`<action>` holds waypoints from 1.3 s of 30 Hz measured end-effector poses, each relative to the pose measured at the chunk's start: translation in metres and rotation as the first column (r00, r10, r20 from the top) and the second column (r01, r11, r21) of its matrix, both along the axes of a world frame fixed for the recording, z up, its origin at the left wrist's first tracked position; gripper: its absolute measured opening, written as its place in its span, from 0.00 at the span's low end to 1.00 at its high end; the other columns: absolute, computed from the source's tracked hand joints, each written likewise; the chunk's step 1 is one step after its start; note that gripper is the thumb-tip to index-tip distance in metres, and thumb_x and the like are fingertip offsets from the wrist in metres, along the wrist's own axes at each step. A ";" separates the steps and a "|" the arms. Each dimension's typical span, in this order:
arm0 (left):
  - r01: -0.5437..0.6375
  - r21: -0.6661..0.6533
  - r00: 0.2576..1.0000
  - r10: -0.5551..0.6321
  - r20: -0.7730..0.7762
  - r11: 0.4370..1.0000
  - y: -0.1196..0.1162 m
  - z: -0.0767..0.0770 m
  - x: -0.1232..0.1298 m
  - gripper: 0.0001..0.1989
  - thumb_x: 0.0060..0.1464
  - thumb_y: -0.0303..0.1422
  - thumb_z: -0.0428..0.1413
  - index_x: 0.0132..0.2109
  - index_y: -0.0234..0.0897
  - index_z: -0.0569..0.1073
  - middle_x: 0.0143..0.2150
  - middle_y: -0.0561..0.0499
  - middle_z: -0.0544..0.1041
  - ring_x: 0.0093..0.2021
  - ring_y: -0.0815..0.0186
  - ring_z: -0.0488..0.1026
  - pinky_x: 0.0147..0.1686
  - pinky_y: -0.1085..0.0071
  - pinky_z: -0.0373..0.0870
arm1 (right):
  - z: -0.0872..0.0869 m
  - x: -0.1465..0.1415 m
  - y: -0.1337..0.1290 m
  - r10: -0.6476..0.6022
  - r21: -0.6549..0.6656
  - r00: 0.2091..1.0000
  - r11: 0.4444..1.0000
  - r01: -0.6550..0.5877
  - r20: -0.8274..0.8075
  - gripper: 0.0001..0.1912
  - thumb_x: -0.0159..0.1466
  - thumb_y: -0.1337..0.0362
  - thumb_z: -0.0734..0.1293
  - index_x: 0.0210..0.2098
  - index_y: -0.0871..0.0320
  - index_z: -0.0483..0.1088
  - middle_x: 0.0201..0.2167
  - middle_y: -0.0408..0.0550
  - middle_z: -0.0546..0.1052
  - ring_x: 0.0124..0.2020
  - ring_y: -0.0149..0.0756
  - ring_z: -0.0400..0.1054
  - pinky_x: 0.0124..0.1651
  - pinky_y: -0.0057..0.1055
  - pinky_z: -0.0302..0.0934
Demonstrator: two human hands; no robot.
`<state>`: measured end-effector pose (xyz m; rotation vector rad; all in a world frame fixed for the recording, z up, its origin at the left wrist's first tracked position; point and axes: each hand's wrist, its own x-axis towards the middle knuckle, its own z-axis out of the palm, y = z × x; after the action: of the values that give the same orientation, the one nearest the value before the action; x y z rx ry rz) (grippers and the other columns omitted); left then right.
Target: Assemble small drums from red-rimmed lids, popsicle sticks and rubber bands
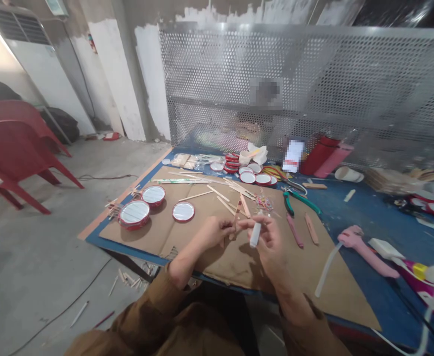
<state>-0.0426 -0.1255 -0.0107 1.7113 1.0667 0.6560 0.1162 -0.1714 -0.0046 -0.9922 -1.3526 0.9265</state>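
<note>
My left hand (217,231) is closed round the lower end of a thin wooden stick (238,209), which points up and away from me. Close beside it, my right hand (269,238) grips a small white tube (255,234), probably a glue bottle, tilted with one end toward me. Both hands are just above a brown cardboard sheet (217,267). Beyond them lie loose wooden sticks (222,195) and a little heap of coloured bits (264,201). A red-rimmed disc with a pale face (183,211) lies left of my hands.
Larger red-rimmed discs (134,212) with sticks attached stand at the left. Green-handled pliers (288,202), a pink tool (294,230) and a pink glue gun (367,251) lie to the right. Red bottle (319,154) and phone (293,155) stand before a perforated metal screen (209,74).
</note>
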 end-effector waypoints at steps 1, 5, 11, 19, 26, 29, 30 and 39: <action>-0.003 0.010 1.000 0.003 -0.013 1.000 0.000 0.001 0.000 0.15 0.55 0.40 0.49 0.31 0.33 0.72 0.18 0.57 0.65 0.18 0.72 0.63 0.22 0.77 0.56 | -0.002 -0.001 -0.001 -0.099 0.065 0.993 0.993 0.095 0.065 0.13 0.59 0.58 0.66 0.42 0.53 0.61 0.32 0.44 0.76 0.30 0.32 0.70 0.32 0.28 0.65; -0.003 0.049 1.000 0.005 -0.031 0.999 -0.001 0.002 -0.001 0.12 0.54 0.37 0.49 0.29 0.34 0.71 0.17 0.58 0.65 0.19 0.73 0.62 0.24 0.78 0.57 | -0.004 -0.003 -0.007 -0.372 0.311 0.863 0.911 0.270 0.341 0.10 0.63 0.57 0.63 0.40 0.55 0.66 0.31 0.45 0.74 0.32 0.34 0.69 0.37 0.31 0.64; -0.005 0.074 0.999 0.008 -0.034 0.997 -0.002 -0.001 0.000 0.13 0.54 0.37 0.49 0.28 0.34 0.71 0.16 0.58 0.64 0.18 0.73 0.62 0.23 0.78 0.56 | -0.005 -0.008 -0.006 -0.407 0.399 0.825 0.883 0.246 0.392 0.11 0.66 0.62 0.58 0.43 0.56 0.70 0.36 0.49 0.76 0.37 0.36 0.71 0.42 0.34 0.65; -0.031 0.160 0.996 0.044 -0.079 0.987 -0.001 -0.001 0.000 0.12 0.53 0.34 0.50 0.26 0.33 0.72 0.17 0.56 0.66 0.21 0.73 0.60 0.22 0.79 0.54 | -0.012 -0.015 -0.006 -0.510 0.503 0.700 0.829 0.244 0.501 0.07 0.64 0.64 0.62 0.40 0.57 0.69 0.32 0.49 0.78 0.32 0.34 0.73 0.36 0.28 0.66; -0.032 0.201 0.998 0.043 -0.048 0.979 -0.002 -0.005 0.000 0.12 0.54 0.34 0.51 0.29 0.32 0.74 0.21 0.55 0.69 0.24 0.73 0.62 0.25 0.79 0.56 | -0.009 -0.016 -0.003 -0.524 0.474 0.685 0.833 0.287 0.506 0.08 0.65 0.62 0.61 0.40 0.57 0.69 0.33 0.49 0.78 0.32 0.34 0.73 0.37 0.30 0.67; -0.034 0.222 0.997 0.049 -0.065 0.974 -0.002 -0.006 -0.001 0.13 0.55 0.35 0.51 0.28 0.32 0.73 0.20 0.55 0.68 0.25 0.73 0.61 0.25 0.79 0.55 | -0.010 -0.016 -0.002 -0.516 0.470 0.695 0.836 0.282 0.501 0.08 0.64 0.62 0.62 0.40 0.56 0.69 0.33 0.49 0.78 0.32 0.34 0.73 0.36 0.30 0.67; -0.032 0.213 0.996 0.048 -0.070 0.977 -0.002 -0.006 -0.001 0.13 0.55 0.35 0.51 0.27 0.32 0.73 0.19 0.55 0.67 0.25 0.73 0.61 0.24 0.79 0.55 | -0.010 -0.016 -0.002 -0.515 0.467 0.696 0.838 0.283 0.501 0.08 0.64 0.62 0.62 0.40 0.56 0.69 0.33 0.49 0.78 0.32 0.34 0.73 0.36 0.30 0.67; -0.027 0.147 0.999 0.030 -0.019 0.989 -0.002 -0.004 0.000 0.15 0.54 0.36 0.50 0.23 0.33 0.67 0.17 0.56 0.64 0.23 0.73 0.59 0.23 0.78 0.53 | -0.011 -0.015 -0.001 -0.483 0.445 0.726 0.854 0.268 0.489 0.07 0.64 0.63 0.62 0.40 0.57 0.69 0.32 0.48 0.78 0.31 0.33 0.73 0.35 0.29 0.67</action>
<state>-0.0425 -0.1271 -0.0147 1.8357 1.0824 0.7517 0.1007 -0.1723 -0.0160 -1.2725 -1.6561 0.0277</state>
